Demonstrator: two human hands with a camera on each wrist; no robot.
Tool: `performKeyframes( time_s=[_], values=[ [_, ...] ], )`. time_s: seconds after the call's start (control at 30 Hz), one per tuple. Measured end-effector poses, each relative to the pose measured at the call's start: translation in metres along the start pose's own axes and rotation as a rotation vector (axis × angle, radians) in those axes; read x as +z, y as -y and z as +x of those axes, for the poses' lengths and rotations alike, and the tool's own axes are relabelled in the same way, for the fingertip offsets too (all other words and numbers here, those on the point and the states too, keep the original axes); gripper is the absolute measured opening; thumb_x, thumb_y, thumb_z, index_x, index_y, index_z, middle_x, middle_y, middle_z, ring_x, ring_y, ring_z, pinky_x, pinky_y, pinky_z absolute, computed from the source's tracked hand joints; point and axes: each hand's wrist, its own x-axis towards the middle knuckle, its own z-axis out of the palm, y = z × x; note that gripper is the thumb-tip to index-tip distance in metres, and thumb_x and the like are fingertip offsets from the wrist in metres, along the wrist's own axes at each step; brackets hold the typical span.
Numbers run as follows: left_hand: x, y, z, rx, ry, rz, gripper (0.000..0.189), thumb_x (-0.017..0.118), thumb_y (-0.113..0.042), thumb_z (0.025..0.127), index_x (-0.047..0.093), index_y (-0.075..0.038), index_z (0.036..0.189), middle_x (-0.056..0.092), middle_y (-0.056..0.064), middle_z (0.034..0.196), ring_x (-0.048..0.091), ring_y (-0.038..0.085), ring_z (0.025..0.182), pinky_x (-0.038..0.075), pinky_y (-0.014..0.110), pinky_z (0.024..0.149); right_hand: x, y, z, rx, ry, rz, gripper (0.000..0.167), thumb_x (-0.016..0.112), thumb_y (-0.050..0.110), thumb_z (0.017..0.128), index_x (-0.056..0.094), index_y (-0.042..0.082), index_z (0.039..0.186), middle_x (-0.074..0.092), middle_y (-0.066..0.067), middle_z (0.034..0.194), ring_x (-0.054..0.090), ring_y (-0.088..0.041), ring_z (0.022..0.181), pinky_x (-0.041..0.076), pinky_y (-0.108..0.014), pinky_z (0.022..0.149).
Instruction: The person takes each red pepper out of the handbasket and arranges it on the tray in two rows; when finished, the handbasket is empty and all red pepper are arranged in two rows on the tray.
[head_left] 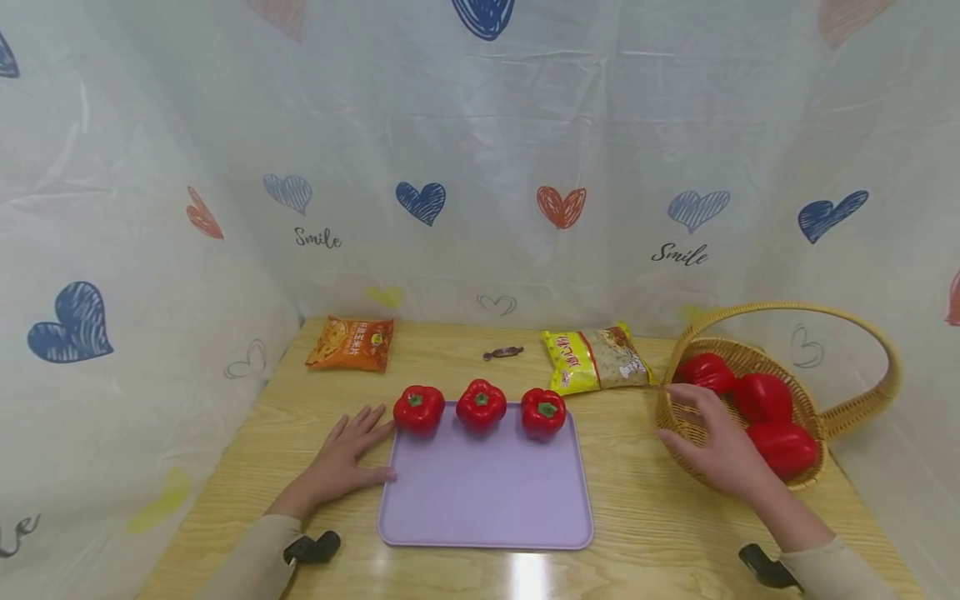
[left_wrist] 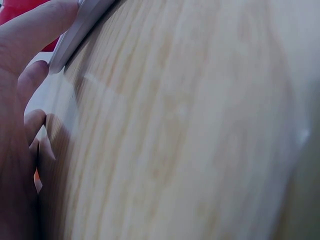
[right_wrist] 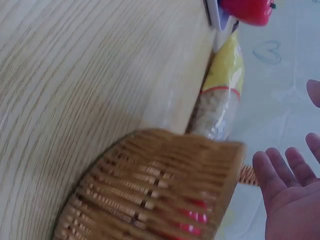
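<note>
Three red bell peppers, a left one (head_left: 418,411), a middle one (head_left: 482,407) and a right one (head_left: 542,414), sit in a row along the far edge of a lavender tray (head_left: 491,500). My left hand (head_left: 348,454) lies at the tray's left edge with fingers spread, its thumb reaching onto the rim. Over the left side of a wicker basket (head_left: 813,429) hovers my right hand (head_left: 716,442), fingers loosely bent and nothing in them. Inside the basket are a back red pepper (head_left: 707,372), a middle one (head_left: 763,397) and a front one (head_left: 783,447), partly covered by the hand.
An orange snack bag (head_left: 351,344) lies at the table's far left. Behind the tray are a small dark wrapped candy (head_left: 503,353) and a yellow snack bag (head_left: 597,358), close to the basket. The basket's tall handle (head_left: 787,308) arches above it. A heart-printed curtain (head_left: 480,125) encloses the table.
</note>
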Motion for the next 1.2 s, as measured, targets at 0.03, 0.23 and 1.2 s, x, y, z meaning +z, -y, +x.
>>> performKeyframes(
  time_s=[0.03, 0.23, 1.2],
  values=[
    [0.0, 0.0, 0.0, 0.0, 0.0, 0.0, 0.083, 0.075, -0.055, 0.084, 0.051, -0.012, 0.15, 0.031, 0.018, 0.163, 0.017, 0.045, 0.152, 0.002, 0.067, 0.119, -0.003, -0.002, -0.001, 0.001, -0.005, -0.007, 0.064, 0.082, 0.009, 0.086, 0.049, 0.0, 0.14, 0.051, -0.016, 0.136, 0.052, -0.031, 0.121, 0.036, 0.001, 0.093],
    [0.0, -0.001, 0.0, -0.004, 0.004, 0.005, 0.082, 0.074, -0.056, 0.085, 0.052, -0.012, 0.15, 0.031, 0.018, 0.163, 0.017, 0.045, 0.152, 0.003, 0.067, 0.119, -0.021, -0.015, -0.009, 0.038, -0.024, -0.054, 0.064, 0.083, 0.012, 0.086, 0.05, 0.002, 0.139, 0.053, -0.016, 0.134, 0.053, -0.026, 0.121, 0.034, 0.003, 0.089],
    [0.001, 0.002, 0.0, 0.004, -0.001, 0.007, 0.082, 0.074, -0.056, 0.085, 0.051, -0.013, 0.151, 0.031, 0.018, 0.164, 0.017, 0.045, 0.152, 0.003, 0.067, 0.119, -0.068, -0.07, -0.021, 0.233, 0.081, -0.294, 0.058, 0.083, 0.021, 0.086, 0.057, -0.004, 0.131, 0.046, -0.038, 0.133, 0.046, -0.058, 0.115, 0.041, -0.076, 0.088]
  ],
)
